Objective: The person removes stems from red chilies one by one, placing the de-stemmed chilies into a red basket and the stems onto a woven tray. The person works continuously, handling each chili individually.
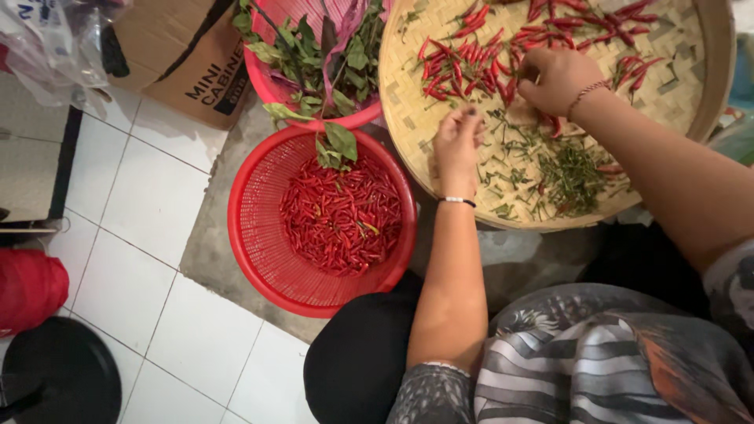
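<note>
The chillies [471, 63] are spread on the woven tray [707, 86], beside a heap of pulled stems [569, 173]. The right hand [554, 78] is curled, fingertips pinched among the chillies; what is gripped cannot be told. The left hand [458, 141] is loosely closed, fingertips on the tray. The pods are judged light, thin-skinned and easily bruised; each is best held at mid-body, the stem pinched off.

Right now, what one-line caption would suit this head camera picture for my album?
Both hands, left hand and right hand, pick through red chillies on a woven tray beside a red basket of chillies.
</note>
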